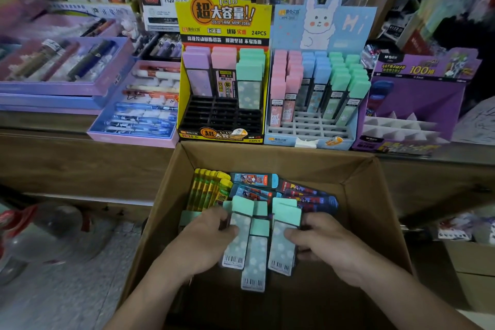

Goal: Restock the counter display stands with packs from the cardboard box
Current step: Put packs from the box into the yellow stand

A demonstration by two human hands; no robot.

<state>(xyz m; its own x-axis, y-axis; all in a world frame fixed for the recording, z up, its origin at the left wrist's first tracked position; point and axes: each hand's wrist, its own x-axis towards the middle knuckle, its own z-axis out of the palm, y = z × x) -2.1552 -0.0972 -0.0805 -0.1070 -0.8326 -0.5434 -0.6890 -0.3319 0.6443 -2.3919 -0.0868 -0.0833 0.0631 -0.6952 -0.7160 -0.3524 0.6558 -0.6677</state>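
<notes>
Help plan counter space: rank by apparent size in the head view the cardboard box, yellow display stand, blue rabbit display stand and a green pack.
1. cardboard box
2-3. blue rabbit display stand and yellow display stand, too alike to rank
4. green pack, smallest though nearest

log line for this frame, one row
phase: picking packs | left hand: grips mint packs | right hand: grips mint packs | where: in cardboard box | yellow stand: front slots empty
</notes>
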